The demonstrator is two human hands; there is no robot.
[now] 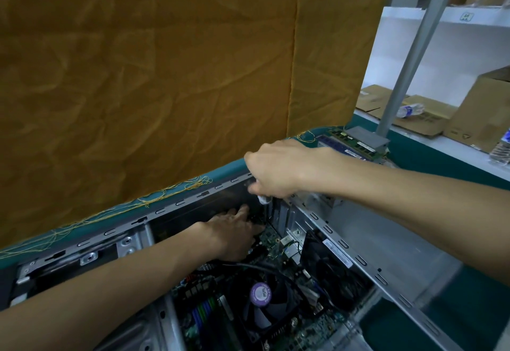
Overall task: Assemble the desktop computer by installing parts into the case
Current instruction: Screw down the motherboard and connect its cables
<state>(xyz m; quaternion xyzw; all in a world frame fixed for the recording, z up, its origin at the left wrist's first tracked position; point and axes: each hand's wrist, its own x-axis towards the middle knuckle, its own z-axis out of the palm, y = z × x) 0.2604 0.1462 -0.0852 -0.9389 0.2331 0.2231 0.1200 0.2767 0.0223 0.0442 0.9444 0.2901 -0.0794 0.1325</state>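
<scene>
The open grey computer case [367, 243] lies on its side on a green table. Inside it sit the green motherboard [271, 237] and a black CPU fan [262, 301] with a purple label. My left hand [234, 229] reaches deep into the far corner of the case, fingers stretched onto a dark part by the motherboard's far edge. My right hand [278, 168] hovers just above that corner and grips a small white-tipped tool [263, 199], likely a screwdriver, pointing down toward the expansion slot brackets [284, 218]. What the tool's tip touches is hidden.
An orange cloth [154, 83] hangs behind the table. RAM sticks [356, 145] lie by a grey shelf post at the back right. Cardboard boxes [480, 107] and plastic bottles [409, 110] sit on the white shelf to the right. A black rear fan [331, 265] occupies the case's right side.
</scene>
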